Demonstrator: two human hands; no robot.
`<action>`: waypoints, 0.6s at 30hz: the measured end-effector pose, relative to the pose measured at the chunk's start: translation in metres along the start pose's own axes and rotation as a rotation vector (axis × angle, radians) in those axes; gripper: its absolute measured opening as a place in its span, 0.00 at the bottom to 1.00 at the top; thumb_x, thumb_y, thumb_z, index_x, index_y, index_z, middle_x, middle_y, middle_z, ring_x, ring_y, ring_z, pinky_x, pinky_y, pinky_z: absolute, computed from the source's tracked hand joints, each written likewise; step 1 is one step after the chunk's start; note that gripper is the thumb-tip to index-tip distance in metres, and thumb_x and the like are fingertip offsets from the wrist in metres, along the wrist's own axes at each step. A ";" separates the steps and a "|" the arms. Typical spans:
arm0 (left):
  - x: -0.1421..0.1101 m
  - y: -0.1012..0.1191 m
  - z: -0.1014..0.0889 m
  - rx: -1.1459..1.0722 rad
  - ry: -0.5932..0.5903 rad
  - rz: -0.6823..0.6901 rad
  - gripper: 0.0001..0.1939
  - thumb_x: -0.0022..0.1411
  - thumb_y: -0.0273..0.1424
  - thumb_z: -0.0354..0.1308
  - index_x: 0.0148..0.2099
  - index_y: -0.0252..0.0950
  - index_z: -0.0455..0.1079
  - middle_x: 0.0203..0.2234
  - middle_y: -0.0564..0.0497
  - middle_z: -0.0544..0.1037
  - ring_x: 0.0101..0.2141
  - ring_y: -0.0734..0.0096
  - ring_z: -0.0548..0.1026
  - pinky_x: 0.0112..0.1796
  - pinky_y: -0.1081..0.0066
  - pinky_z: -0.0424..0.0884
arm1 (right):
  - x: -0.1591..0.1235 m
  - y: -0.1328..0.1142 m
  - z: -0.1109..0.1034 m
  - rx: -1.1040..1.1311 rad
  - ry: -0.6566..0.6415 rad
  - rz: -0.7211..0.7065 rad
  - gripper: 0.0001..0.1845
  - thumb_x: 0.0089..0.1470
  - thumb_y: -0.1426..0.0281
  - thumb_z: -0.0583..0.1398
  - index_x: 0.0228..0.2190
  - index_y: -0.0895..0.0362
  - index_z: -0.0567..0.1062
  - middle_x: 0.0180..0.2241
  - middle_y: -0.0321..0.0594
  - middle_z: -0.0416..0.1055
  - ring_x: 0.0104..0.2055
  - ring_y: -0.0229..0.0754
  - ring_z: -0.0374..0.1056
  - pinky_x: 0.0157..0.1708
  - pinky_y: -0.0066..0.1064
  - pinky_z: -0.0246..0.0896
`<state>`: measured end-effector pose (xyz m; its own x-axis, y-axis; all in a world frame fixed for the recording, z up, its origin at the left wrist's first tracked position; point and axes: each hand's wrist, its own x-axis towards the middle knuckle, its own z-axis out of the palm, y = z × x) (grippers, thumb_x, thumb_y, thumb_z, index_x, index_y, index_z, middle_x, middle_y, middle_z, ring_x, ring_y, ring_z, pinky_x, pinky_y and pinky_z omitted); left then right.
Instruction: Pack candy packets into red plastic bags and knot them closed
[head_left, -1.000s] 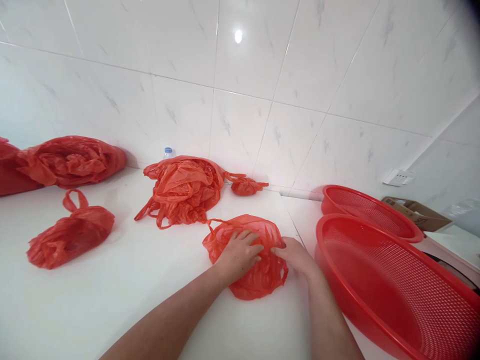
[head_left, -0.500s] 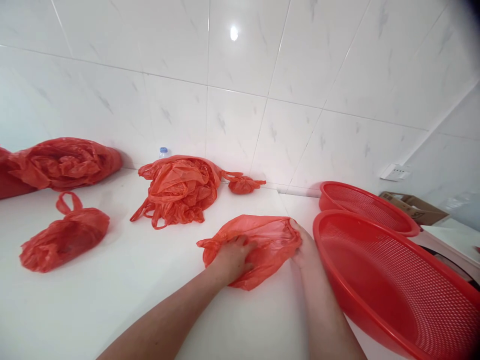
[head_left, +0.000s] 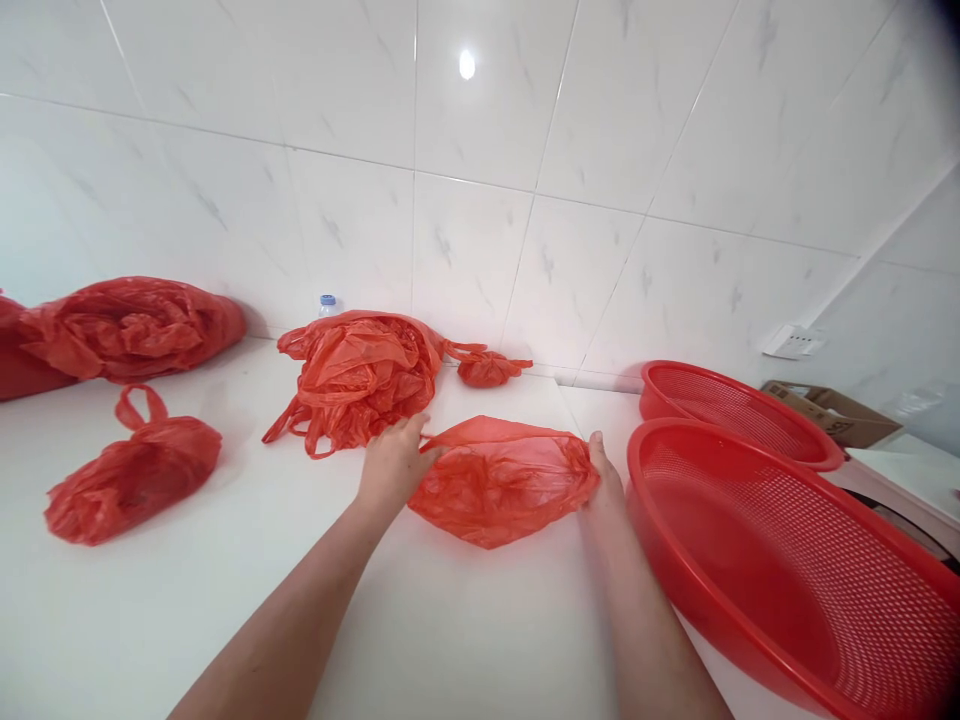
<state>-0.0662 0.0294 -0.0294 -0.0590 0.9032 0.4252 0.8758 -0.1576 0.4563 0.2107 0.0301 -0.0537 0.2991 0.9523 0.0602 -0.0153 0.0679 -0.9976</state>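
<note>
A thin red plastic bag lies spread on the white table with its mouth held wide, the inside showing. At its left corner, my left hand pinches the bag's edge between thumb and fingers. My right hand grips the opposite corner, thumb up, its other fingers mostly hidden behind the plastic. Just beyond my left hand sits a heap of crumpled red plastic bags. A small tied red bag rests beside that heap, near the wall.
Two red perforated baskets, a near one and a far one, stand close to my right arm. Filled red bags lie at left, with a larger bundle behind. A blue-capped bottle and a cardboard box are further back.
My left hand has come out from over the bag's middle and moved left to its corner, where it now holds the edge. The bag's mouth is spread wider.
</note>
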 end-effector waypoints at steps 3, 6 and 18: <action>0.006 -0.013 0.005 -0.265 -0.116 -0.137 0.15 0.57 0.43 0.51 0.29 0.37 0.68 0.21 0.54 0.71 0.24 0.70 0.67 0.25 0.72 0.59 | -0.005 -0.014 -0.001 -0.066 0.056 -0.011 0.32 0.52 0.43 0.47 0.37 0.56 0.71 0.31 0.42 0.73 0.34 0.45 0.70 0.29 0.33 0.64; 0.008 -0.015 0.009 -0.496 -0.075 -0.213 0.18 0.55 0.45 0.53 0.25 0.36 0.65 0.18 0.57 0.68 0.22 0.74 0.64 0.23 0.74 0.56 | -0.020 -0.037 0.001 -0.373 0.175 -0.213 0.24 0.51 0.50 0.54 0.41 0.55 0.71 0.41 0.44 0.71 0.42 0.47 0.67 0.37 0.36 0.63; -0.006 0.006 0.017 -1.433 -0.587 -0.376 0.19 0.51 0.41 0.62 0.42 0.33 0.71 0.32 0.46 0.79 0.33 0.64 0.76 0.37 0.66 0.71 | -0.056 -0.024 0.068 -0.917 -0.450 -0.536 0.17 0.49 0.71 0.58 0.43 0.50 0.73 0.49 0.40 0.68 0.53 0.47 0.60 0.52 0.39 0.53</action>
<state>-0.0521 0.0296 -0.0422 0.3233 0.9438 -0.0686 -0.3199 0.1773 0.9307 0.1290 -0.0049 -0.0305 -0.3123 0.8988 0.3075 0.7652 0.4299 -0.4793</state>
